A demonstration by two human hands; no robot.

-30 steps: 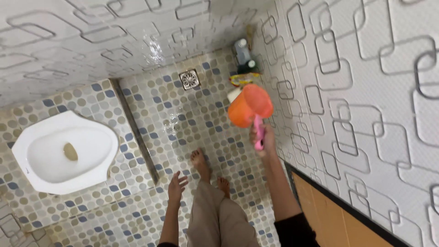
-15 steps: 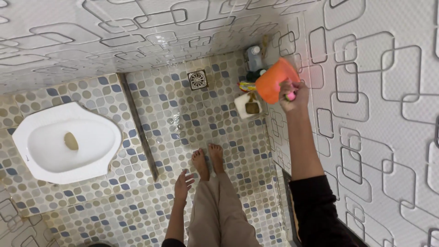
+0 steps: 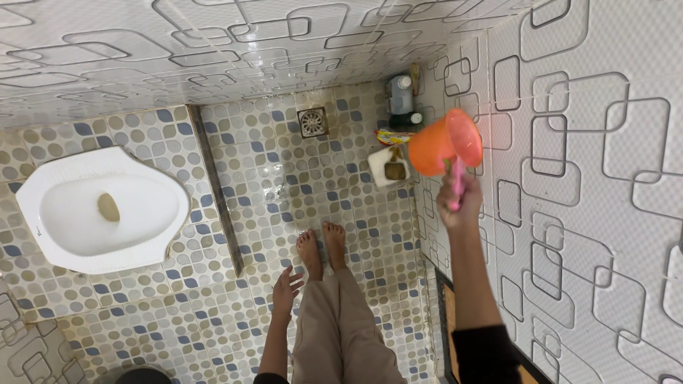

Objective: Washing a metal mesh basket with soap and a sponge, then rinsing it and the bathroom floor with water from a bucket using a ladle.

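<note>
Orange mug (image 3: 442, 146) raised by its pink handle in right hand (image 3: 459, 203), fingers wrapped tight, tipped toward tiled wall (image 3: 590, 142); left hand (image 3: 287, 288) hanging loose, fingers spread, empty.

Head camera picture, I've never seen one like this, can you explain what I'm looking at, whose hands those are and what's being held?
The camera sits on a person's head and looks straight down, so you see their own body from above: trousers, bare feet and two arms. There is no machine here. The right hand is raised near the patterned wall and grips the pink handle of an orange plastic mug. The left hand hangs open and empty by the leg. Below is a tiled bathroom floor with a white squat toilet on the left, a square floor drain, and bottles and a small white tub in the corner.
</note>
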